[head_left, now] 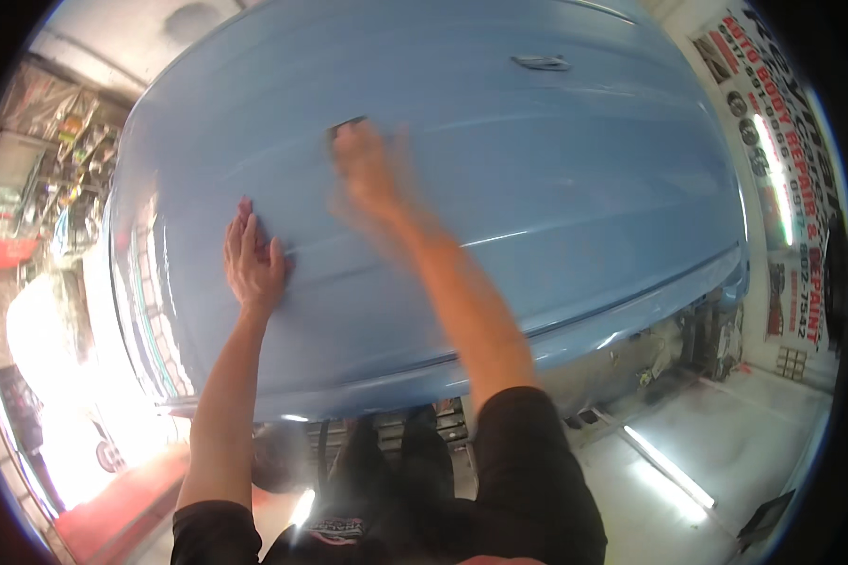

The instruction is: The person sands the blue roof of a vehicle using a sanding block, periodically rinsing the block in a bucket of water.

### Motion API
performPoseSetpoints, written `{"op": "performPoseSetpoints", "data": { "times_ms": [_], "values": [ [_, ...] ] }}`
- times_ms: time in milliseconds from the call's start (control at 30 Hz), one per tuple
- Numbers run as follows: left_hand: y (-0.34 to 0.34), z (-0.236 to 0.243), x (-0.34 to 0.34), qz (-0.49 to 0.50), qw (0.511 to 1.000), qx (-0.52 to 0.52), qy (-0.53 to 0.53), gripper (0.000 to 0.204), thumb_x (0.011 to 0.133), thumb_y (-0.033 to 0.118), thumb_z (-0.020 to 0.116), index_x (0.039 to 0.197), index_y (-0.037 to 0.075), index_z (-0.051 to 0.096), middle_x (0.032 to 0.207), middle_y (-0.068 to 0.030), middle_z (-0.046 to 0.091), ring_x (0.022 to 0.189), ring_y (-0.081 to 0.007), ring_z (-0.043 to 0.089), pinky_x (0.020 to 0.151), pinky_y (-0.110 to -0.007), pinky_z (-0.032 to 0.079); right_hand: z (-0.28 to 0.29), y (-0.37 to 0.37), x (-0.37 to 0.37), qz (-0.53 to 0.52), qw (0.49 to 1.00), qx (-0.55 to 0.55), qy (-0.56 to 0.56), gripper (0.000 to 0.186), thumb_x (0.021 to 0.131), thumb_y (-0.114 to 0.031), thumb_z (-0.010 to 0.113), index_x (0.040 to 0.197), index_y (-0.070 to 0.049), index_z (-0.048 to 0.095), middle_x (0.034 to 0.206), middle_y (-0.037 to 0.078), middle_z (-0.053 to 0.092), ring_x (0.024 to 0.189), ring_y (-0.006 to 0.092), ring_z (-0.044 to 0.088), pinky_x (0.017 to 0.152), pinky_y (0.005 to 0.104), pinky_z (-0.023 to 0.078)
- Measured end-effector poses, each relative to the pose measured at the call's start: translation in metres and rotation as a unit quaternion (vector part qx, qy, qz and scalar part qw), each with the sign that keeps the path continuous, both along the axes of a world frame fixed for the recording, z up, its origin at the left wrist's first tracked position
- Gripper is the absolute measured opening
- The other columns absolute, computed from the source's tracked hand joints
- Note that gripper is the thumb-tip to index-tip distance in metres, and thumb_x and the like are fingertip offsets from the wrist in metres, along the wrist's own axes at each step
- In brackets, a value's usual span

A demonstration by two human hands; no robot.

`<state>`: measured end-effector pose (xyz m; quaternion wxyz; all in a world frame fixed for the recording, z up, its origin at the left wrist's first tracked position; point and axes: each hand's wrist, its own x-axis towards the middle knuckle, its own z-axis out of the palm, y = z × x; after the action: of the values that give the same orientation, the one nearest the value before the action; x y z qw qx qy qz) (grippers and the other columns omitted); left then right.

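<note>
A wide, glossy blue car hood (499,169) fills most of the view in front of me. My left hand (254,259) lies flat on its left part, fingers stretched out, holding nothing. Further in and to the right, my right hand (372,174) is smeared by motion. Under its fingertips shows the edge of a dark, flat pad (347,125), pressed against the blue paint; its exact kind cannot be made out. Toward the far right of the hood sits a small grey, narrow piece (540,63), apart from both hands.
Cluttered shelves (80,141) stand at the left beside a bright opening. Printed banners (791,169) hang on the right wall. Exposed car parts (660,353) show below the hood's near edge. A long bright strip of light (669,466) shows at lower right.
</note>
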<state>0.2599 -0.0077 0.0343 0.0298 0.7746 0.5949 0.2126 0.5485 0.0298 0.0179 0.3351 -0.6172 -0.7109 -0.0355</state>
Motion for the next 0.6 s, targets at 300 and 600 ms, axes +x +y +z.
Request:
{"op": "performPoseSetpoints", "data": {
  "times_ms": [300, 600],
  "values": [
    [-0.007, 0.012, 0.026, 0.009, 1.000, 0.015, -0.017, 0.062, 0.093, 0.038, 0.067, 0.147, 0.010, 0.057, 0.158, -0.0159, 0.046, 0.150, -0.0387, 0.038, 0.121, -0.052, 0.031, 0.022, -0.014, 0.089, -0.203, 0.976, 0.021, -0.076, 0.029, 0.101, -0.021, 0.053, 0.124, -0.004, 0.060, 0.132, 0.013, 0.059, 0.135, 0.0347, 0.047, 0.114, 0.0652, 0.029],
    [-0.006, 0.006, -0.031, -0.022, 0.997, 0.051, -0.053, 0.058, 0.094, 0.028, 0.065, 0.145, 0.004, 0.055, 0.157, -0.0164, 0.047, 0.144, -0.0400, 0.043, 0.118, -0.056, 0.033, 0.003, 0.030, 0.043, -0.098, 0.992, -0.059, -0.045, 0.050, 0.110, -0.041, 0.037, 0.152, -0.016, 0.051, 0.161, 0.010, 0.046, 0.150, 0.0316, 0.040, 0.122, 0.0680, 0.021]
  ]
}}
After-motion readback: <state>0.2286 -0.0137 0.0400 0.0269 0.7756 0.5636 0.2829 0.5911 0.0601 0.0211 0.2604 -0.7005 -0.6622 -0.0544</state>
